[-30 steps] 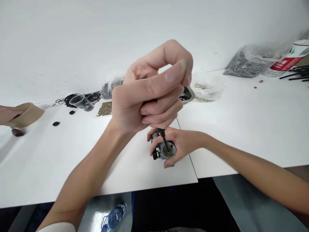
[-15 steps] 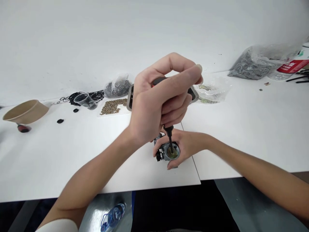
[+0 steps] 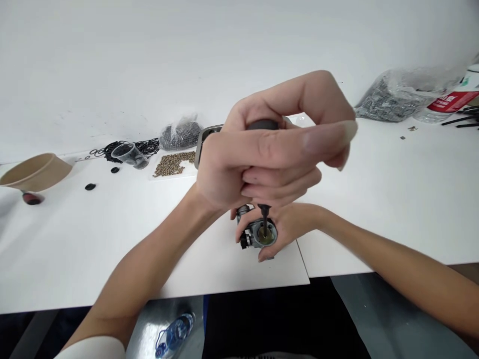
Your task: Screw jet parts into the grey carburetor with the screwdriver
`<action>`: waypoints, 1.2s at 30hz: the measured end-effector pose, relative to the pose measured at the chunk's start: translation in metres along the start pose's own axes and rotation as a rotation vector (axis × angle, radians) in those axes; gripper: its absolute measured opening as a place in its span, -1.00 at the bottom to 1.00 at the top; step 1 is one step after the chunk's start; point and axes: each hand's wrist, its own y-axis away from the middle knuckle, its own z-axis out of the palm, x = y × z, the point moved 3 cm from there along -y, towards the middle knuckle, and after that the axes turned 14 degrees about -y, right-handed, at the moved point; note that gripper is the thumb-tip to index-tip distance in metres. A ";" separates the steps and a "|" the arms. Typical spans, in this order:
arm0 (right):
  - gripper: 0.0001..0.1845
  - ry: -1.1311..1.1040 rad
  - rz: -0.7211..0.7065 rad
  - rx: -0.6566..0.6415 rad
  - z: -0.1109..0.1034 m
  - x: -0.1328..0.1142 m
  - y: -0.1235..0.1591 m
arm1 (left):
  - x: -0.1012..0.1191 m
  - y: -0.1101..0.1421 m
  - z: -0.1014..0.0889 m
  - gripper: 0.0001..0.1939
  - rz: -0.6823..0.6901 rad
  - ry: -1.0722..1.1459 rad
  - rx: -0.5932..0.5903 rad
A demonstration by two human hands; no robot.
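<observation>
My left hand [image 3: 277, 144] is closed round the handle of a screwdriver [image 3: 265, 214], held upright with its dark shaft pointing down. Most of the handle is hidden by my fingers; a dark end shows above my thumb. The shaft reaches into the round bore of a small grey metal carburetor [image 3: 257, 239], where a brass-coloured part shows; the very tip is hard to make out. My right hand [image 3: 286, 224] wraps round the carburetor from the right, fingers on the far side and thumb at the near side, low over the white table [image 3: 209, 264].
Behind my left hand is a grey-rimmed tray [image 3: 199, 149], partly hidden. Small brass pieces [image 3: 174, 163], a bag of dark parts [image 3: 180, 134], a plastic cup [image 3: 130, 154], black rings [image 3: 151, 147] and a tan bowl [image 3: 37, 172] stand left. A bag of grey parts [image 3: 391, 97] lies right.
My left hand has turned on the screwdriver, its thumb and forefinger swinging right and towards me. My right hand and the carburetor stay nearly where they were.
</observation>
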 end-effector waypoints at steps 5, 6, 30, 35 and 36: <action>-0.52 -0.033 0.022 -0.019 0.001 0.001 0.001 | -0.007 -0.001 -0.004 -0.65 0.020 0.073 0.031; -0.53 -0.035 0.028 -0.019 0.001 0.001 0.001 | -0.011 0.000 -0.007 -0.64 -0.005 0.072 0.108; -0.55 -0.033 0.074 0.010 0.002 -0.001 0.001 | 0.012 0.006 0.003 -0.91 -0.013 -0.214 0.395; -0.55 -0.043 0.075 0.023 0.002 0.000 0.002 | 0.002 0.007 0.010 -0.82 -0.014 -0.146 0.595; -0.56 -0.050 0.074 0.023 0.002 0.000 0.002 | 0.000 0.006 0.012 -0.80 0.013 -0.153 0.618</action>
